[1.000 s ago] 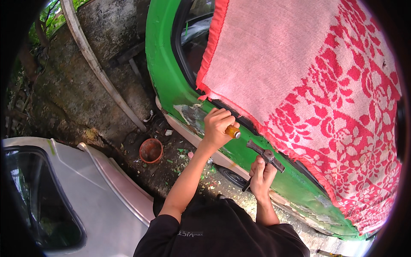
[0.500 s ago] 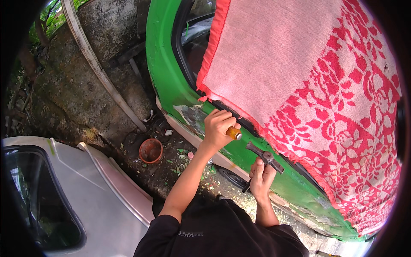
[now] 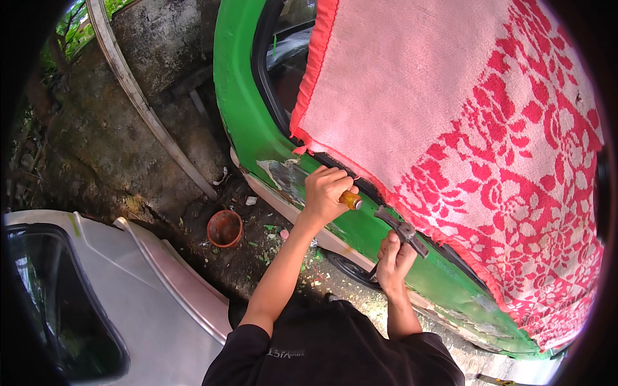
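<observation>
Little moved since earlier frames: both my hands stay at same spots on green car door [image 3: 248, 122]. My left hand [image 3: 325, 193] closed around one tool with orange handle [image 3: 351, 200], butt end pointing right toward hammer, long axis running left-right along door; working end hidden in fist, at bare scraped patch [image 3: 281, 174]. My right hand [image 3: 394, 260] gripping one hammer [image 3: 402, 229], shaft rising up, head lying against door. One red-and-pink patterned cloth [image 3: 450, 128] draped over door. One clay pot [image 3: 224, 228] on ground. One silver car [image 3: 129, 296] lower left.
</observation>
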`<action>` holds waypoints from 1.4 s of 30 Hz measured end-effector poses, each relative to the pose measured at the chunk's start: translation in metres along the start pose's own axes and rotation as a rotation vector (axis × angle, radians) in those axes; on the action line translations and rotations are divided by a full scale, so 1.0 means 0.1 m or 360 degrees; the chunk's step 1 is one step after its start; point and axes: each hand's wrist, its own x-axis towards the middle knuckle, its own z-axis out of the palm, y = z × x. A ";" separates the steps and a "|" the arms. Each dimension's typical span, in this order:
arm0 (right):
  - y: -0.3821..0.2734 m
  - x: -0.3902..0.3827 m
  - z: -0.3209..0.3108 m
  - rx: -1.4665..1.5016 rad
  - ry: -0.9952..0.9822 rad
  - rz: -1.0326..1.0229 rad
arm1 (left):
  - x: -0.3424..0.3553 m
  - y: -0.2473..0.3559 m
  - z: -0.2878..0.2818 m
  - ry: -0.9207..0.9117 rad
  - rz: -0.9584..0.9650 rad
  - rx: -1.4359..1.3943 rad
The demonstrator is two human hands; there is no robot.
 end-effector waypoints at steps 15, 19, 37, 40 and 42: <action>0.12 0.13 0.06 -0.0380 -0.0056 -0.0165 | -0.04 -0.07 0.05 0.0028 -0.0030 0.0105; 0.01 0.07 0.08 0.0221 0.0084 -0.0100 | -0.01 -0.02 0.04 0.0069 -0.0038 0.0093; 0.09 0.02 0.16 -0.0047 -0.0001 -0.0168 | -0.11 -0.03 -0.01 0.0030 -0.0062 0.0061; 0.19 0.06 0.13 -0.0227 -0.0031 -0.0125 | -0.07 -0.05 -0.05 0.0020 -0.0068 0.0070; 0.00 -0.07 0.08 0.0402 -0.0021 -0.0013 | -0.10 -0.02 -0.08 -0.0012 -0.0045 0.0044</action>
